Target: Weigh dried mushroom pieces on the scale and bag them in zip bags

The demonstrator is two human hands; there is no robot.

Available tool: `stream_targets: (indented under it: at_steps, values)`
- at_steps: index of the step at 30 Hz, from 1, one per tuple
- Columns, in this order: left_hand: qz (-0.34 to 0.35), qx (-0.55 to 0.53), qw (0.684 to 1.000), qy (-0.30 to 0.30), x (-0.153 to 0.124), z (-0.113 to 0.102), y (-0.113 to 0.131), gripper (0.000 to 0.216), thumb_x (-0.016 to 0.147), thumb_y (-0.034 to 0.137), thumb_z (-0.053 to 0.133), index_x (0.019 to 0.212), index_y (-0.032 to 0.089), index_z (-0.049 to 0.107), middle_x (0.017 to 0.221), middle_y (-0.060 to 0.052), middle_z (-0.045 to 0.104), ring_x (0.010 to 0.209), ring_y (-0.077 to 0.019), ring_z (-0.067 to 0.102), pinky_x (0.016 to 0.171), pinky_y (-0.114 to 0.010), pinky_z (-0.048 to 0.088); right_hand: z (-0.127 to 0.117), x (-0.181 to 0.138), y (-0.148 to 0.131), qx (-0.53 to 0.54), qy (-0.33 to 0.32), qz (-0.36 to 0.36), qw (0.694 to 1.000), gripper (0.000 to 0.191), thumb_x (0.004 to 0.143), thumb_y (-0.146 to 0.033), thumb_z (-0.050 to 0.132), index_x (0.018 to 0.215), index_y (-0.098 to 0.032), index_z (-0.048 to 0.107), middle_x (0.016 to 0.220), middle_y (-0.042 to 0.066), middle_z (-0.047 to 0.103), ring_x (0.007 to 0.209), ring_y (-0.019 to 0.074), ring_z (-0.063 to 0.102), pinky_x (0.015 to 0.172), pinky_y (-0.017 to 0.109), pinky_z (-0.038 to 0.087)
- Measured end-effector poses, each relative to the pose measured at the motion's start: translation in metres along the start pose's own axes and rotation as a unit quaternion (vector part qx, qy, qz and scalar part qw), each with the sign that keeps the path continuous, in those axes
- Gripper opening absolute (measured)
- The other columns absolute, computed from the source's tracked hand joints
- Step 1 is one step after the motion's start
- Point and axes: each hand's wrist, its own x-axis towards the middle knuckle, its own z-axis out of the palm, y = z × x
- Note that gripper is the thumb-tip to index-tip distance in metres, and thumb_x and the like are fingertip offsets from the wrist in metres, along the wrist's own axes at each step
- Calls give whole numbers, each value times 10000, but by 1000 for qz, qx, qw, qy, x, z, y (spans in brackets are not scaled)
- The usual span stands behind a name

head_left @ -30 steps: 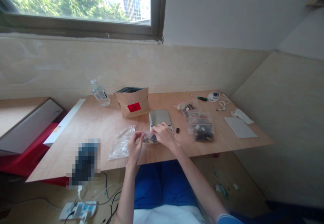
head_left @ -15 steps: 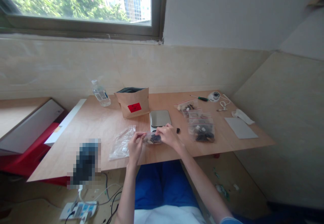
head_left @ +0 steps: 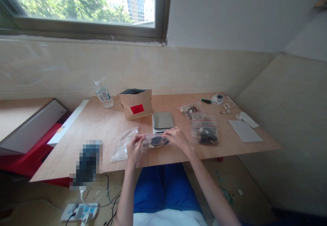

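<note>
A clear zip bag [head_left: 156, 142] with dark and pale small pieces in it is stretched between my two hands, just in front of the scale. My left hand [head_left: 135, 147] pinches its top left corner. Fingers of my right hand [head_left: 177, 139] are closed on the red-lined top edge at the right end. Behind the bag stands a small kitchen scale [head_left: 163, 120] with a bare metal plate; the bag and my right hand partly hide its front. To the left of my left hand lies a crumpled clear plastic bag [head_left: 124, 146].
Filled zip bags [head_left: 205, 134] lie to the right, with a screwdriver [head_left: 205, 101], a dome camera [head_left: 218, 99] and a white sheet [head_left: 245, 131] beyond. A brown paper pouch [head_left: 135, 105] and a water bottle [head_left: 104, 96] stand at the back left. A pixelated dark object [head_left: 87, 164] overhangs the front edge.
My right hand has slid rightward along the bag's top edge, away from my left hand, so more of the bag shows. It now covers the small black piece beside the scale.
</note>
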Motion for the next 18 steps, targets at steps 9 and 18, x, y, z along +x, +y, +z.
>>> stream_targets:
  at_steps: [9,18]
  values:
    - [-38,-75,996,2,0,3,3,245,764,409,605,742,166,622,671,-6,625,643,-149,590,594,-241,462,-5,-15,13,147,11,78,986,172,851,-287,549,791,-235,701,804,4,724,741,167,645,685,245,424]
    - [-79,-128,987,-52,-1,8,30,242,775,400,597,733,164,631,651,-12,671,647,-165,637,636,-253,480,-23,-33,13,293,83,159,939,187,852,-301,494,815,-189,638,735,26,687,773,177,645,758,282,467]
